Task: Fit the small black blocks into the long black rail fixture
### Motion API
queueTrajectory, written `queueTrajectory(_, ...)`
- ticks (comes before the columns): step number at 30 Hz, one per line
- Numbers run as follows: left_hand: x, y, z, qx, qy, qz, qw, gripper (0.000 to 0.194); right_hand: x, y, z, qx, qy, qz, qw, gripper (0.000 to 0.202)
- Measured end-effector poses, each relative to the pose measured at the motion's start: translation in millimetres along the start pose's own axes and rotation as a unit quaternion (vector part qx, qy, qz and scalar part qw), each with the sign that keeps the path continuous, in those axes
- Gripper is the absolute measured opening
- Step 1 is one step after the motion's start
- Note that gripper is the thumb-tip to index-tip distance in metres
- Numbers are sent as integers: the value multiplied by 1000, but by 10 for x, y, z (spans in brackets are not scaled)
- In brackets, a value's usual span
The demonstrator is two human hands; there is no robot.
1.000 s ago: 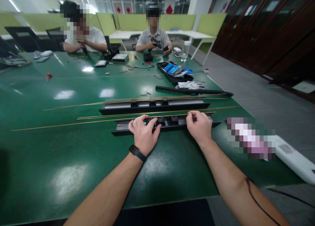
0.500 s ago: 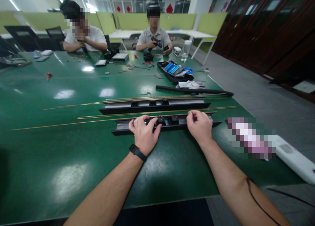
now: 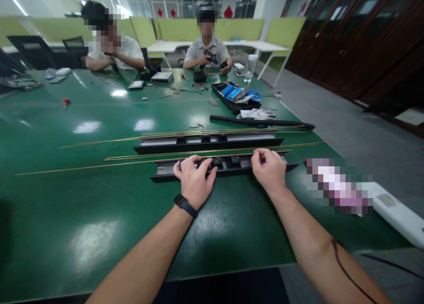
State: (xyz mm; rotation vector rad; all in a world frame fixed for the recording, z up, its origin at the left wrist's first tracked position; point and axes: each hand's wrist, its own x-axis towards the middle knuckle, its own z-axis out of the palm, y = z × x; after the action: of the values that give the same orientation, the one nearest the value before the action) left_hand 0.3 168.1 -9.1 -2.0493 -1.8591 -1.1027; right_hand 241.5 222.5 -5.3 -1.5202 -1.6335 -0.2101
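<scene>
A black and silver rail [image 3: 165,178] lies across the green table, with small black blocks [image 3: 233,161] in its channel. Over the left part of this rail is my left hand [image 3: 194,176], its fingers curved round a black block that they partly hide. My right hand [image 3: 269,165] is at the rail's right part, thumb and forefinger pinched together on a thin brass rod [image 3: 228,154] along the back edge. Other long brass rods [image 3: 82,167] run beside it. Behind them lies a second rail [image 3: 208,146] with several black blocks and more thin rods on top.
Farther back are a black tube [image 3: 261,121], white gloves [image 3: 256,113] and a black tray [image 3: 243,107] with blue items. Two people [image 3: 207,50] sit across the table [image 3: 132,238]. A white device [image 3: 397,213] lies at the right edge beside a blurred-out object.
</scene>
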Motion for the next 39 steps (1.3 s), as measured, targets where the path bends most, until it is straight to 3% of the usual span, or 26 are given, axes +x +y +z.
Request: queueTrajectory(39,-5,-3,18,-4,25,18,1000,23,-18,49,29,2,12,-12,1000,20)
